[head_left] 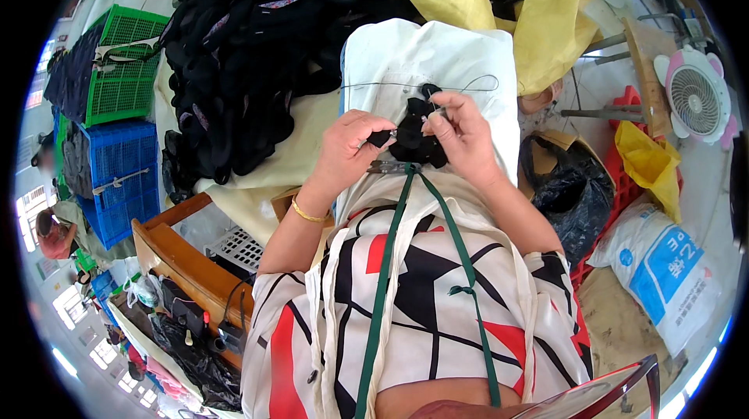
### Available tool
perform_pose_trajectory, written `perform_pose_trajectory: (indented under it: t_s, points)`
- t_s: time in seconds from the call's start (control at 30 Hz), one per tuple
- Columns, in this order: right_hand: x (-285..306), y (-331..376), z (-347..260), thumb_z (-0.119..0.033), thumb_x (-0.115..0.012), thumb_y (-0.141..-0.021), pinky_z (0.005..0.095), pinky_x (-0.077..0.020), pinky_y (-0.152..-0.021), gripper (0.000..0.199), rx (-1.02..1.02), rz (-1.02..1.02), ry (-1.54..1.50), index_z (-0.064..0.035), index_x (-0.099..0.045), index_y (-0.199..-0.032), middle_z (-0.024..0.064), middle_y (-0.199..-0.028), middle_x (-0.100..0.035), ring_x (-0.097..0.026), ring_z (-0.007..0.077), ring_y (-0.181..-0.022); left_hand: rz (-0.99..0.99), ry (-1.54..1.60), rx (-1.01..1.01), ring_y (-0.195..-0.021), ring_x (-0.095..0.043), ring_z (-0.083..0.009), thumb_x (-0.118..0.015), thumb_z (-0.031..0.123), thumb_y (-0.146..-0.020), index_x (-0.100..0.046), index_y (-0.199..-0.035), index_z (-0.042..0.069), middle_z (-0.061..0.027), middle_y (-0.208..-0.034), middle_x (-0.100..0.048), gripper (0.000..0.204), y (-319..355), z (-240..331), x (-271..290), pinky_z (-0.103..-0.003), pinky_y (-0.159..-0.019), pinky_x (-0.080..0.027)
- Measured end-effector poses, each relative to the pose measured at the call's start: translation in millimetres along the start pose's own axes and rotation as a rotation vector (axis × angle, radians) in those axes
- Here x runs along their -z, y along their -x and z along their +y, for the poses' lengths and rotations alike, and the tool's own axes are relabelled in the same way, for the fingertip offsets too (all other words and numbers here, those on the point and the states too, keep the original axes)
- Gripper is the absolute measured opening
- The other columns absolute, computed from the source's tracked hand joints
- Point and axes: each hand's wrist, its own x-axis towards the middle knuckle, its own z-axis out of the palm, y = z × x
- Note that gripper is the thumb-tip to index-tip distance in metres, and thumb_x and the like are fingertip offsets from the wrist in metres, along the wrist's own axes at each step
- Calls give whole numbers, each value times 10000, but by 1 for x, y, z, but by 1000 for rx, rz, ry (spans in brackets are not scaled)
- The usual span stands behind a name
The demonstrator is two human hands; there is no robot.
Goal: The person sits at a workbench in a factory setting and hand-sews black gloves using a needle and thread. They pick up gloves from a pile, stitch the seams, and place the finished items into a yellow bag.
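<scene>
Pinching a small black fabric piece [413, 138] mid-frame over the white cloth [437, 60], left hand [347, 146] and right hand [460, 134] both press fingertips on it; looks light, limp, non-fragile, best gripped at edges near the thin thread [468, 85].

A small garment workshop: a large heap of black fabric pieces [242, 52] lies piled on a cloth-covered table [257, 185], beside green [121, 68] and blue plastic crates [121, 177] (stacked at the left), yellow sacks [546, 21] and a small fan [697, 99].
</scene>
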Motion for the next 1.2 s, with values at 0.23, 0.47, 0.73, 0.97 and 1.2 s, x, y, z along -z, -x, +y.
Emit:
perform_pose_trajectory:
  t_s: [0.23,0.47,0.73,0.97,1.2]
  points:
    - [22,-8,-39,-95,-612,-951,234,-496,-657,99,-288,-446,148,-38,-652,-1020,15,-808,-655,-598,65,-707,-14,-151,-213,-981,-628,-264,-722,-3,-701,-713,-931,104,-22,-917,-696,254,-3,7,6,-353,-847,-500]
    - [22,-8,-32,-69,-615,-921,247,-499,-706,118,-32,-498,218,-43,-664,-1026,39,-894,-682,-612,123,-737,-40,-169,-242,-982,-624,-264,-730,26,-708,-720,-926,109,-16,-934,-693,233,-5,11,6,-349,-840,-505]
    - [24,-7,-29,-53,-623,-908,254,-509,-727,147,-11,-506,198,-47,-674,-1045,52,-924,-703,-645,138,-767,-48,-185,-249,-971,-620,-255,-745,44,-717,-724,-924,110,-13,-931,-686,218,-6,11,7,-342,-829,-507]
    - [27,-11,-31,-39,-619,-912,249,-514,-759,138,-10,-561,170,-23,-683,-1034,73,-941,-713,-655,134,-800,-60,-165,-234,-963,-621,-250,-761,58,-715,-725,-917,110,-9,-924,-691,211,-4,9,6,-339,-826,-505]
    - [27,-15,-20,-31,-629,-930,225,-481,-669,115,-80,-649,5,-26,-702,-1019,6,-888,-689,-588,74,-753,-108,32,-139,-920,-622,-255,-767,7,-685,-726,-909,111,-17,-885,-697,251,1,11,0,-338,-806,-501]
